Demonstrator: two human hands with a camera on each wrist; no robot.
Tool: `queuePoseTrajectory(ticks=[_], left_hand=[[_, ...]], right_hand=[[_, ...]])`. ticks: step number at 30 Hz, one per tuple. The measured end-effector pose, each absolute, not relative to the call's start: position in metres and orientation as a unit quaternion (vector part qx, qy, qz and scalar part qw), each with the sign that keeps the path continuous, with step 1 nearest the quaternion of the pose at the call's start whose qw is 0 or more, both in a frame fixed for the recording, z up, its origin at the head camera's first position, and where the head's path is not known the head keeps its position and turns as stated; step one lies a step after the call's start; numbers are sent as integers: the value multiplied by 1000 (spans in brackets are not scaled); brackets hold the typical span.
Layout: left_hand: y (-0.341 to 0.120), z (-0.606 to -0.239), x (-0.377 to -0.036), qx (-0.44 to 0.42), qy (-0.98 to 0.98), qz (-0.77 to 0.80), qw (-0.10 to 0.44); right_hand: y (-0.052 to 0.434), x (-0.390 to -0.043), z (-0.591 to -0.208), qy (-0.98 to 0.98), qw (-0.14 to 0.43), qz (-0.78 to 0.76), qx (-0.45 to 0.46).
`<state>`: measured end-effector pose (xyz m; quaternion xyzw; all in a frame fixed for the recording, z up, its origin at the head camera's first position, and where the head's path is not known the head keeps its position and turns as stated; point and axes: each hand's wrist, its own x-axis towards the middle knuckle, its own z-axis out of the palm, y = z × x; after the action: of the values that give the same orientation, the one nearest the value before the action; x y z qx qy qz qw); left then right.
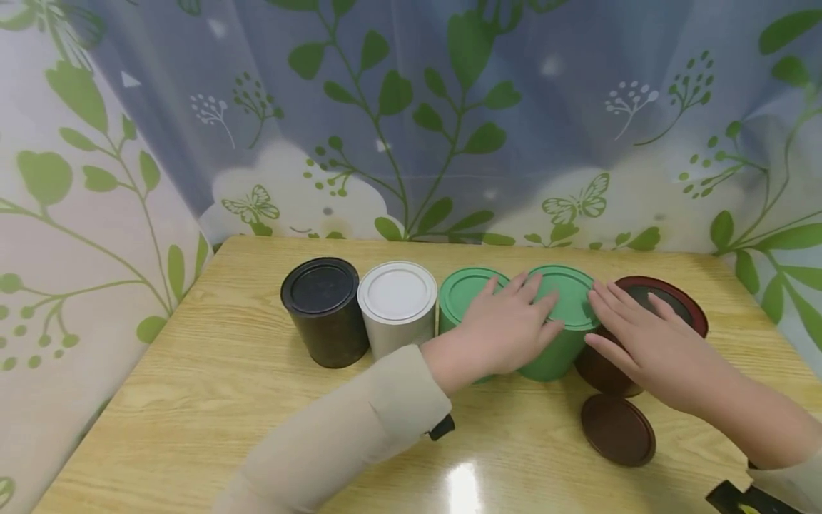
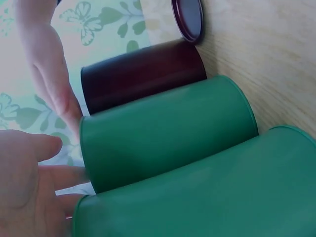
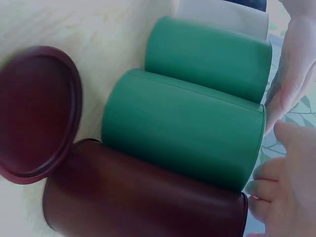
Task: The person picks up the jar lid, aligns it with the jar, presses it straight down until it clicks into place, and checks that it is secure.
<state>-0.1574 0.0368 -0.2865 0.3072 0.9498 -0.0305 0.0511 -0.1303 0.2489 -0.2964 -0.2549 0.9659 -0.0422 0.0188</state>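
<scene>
Row of five cans on the wood surface (image 1: 193, 371): black can (image 1: 324, 310), white can (image 1: 398, 307), left green can (image 1: 464, 293), right green can (image 1: 555, 343), brown can (image 1: 668, 303) at the right end, all upright and touching or just beside each other. My left hand (image 1: 507, 325) lies flat, fingers straight, across the tops of both green cans, fingertips on the right green can's lid. My right hand (image 1: 648, 343) is also flat with relaxed fingers, over the brown can's open top, fingertips at the edge of the right green can's lid. Neither of my hands grips anything (both spread wide). A loose brown lid (image 1: 618, 430) lies flat on the surface just in front of the brown can.

Head view gives the whole row and both sleeves; the wrist views don't show the black can clearly. Left wrist view shows the side walls of the two green cans pressed together, the brown can (image 2: 143, 74) behind them, the brown lid (image 2: 188, 19) beyond, and my palm at the lid end. Right wrist view shows the brown can (image 3: 143, 197) against the right green can (image 3: 182, 128), the lid (image 3: 37, 113) beside its base, a sliver of the white can (image 3: 222, 15) past the left green one.

Surface is pale wood grain with a glare spot near me. Behind and left hangs a curtain (image 1: 411, 121) printed with green leaves and butterflies
</scene>
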Motion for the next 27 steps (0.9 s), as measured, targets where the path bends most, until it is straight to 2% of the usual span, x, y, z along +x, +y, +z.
queuePoseTrajectory(ticks=[16,23,27], left_hand=[[32,-291,-125,348,937,-44,12],[31,-296,-115,378,924,-35,-42],[33,-298,-110,402,912,-27,-75]], right_hand=[[264,-95,-311,956,-56,-41,-286],[264,-85,-315,922,-172,-62,-340],[264,-82,-315,909,-212,-81,-351]])
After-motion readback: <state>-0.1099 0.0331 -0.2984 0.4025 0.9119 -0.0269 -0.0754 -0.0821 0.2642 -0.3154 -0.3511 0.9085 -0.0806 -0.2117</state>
